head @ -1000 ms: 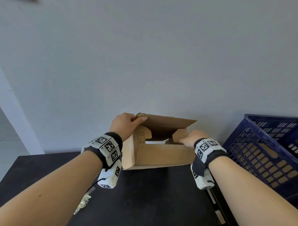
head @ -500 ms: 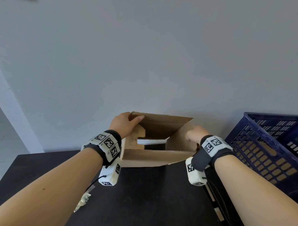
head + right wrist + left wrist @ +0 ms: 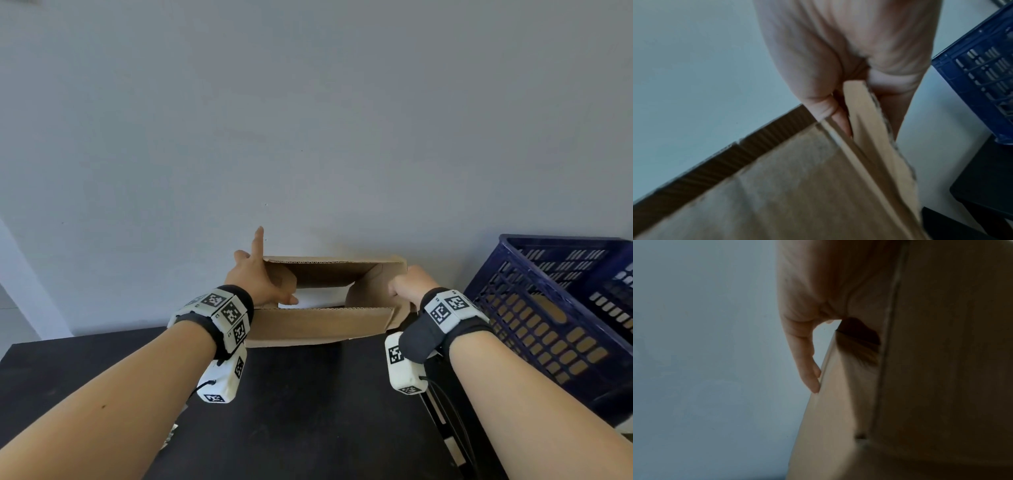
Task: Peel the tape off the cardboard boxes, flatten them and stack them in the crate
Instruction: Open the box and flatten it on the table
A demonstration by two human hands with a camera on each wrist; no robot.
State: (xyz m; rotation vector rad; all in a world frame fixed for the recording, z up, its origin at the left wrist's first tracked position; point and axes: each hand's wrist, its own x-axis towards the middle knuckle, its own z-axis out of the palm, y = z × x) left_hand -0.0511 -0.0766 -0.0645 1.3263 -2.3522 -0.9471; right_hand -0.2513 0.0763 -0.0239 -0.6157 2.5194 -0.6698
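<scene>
Hanging in the air just above the far edge of the black table [image 3: 308, 411], the cardboard box [image 3: 318, 323] is open at both ends, so the pale wall [image 3: 308, 120] shows straight through it. Its near panel faces the camera and its far panel stands close to the wall.

The left hand [image 3: 257, 277] is at the box's left end with its fingers spread: one finger points straight up past the box's top corner, and the thumb reaches inside the opening, lying along the inner side of the near panel. In the left wrist view a straight finger [image 3: 807, 363] rests its tip against the edge of a cardboard panel [image 3: 838, 402]; the other fingers are hidden behind the palm.

The right hand [image 3: 409, 284] is at the box's right end, its fingers curled. In the right wrist view the thumb [image 3: 824, 91] and fingers pinch a side flap [image 3: 869, 123] of the box between them.

To the right of the box, a dark blue slatted crate [image 3: 555, 308] stands tilted against the wall, with brown cardboard showing through its slots. Both wrists wear black bands carrying white blocks with black square markers.
</scene>
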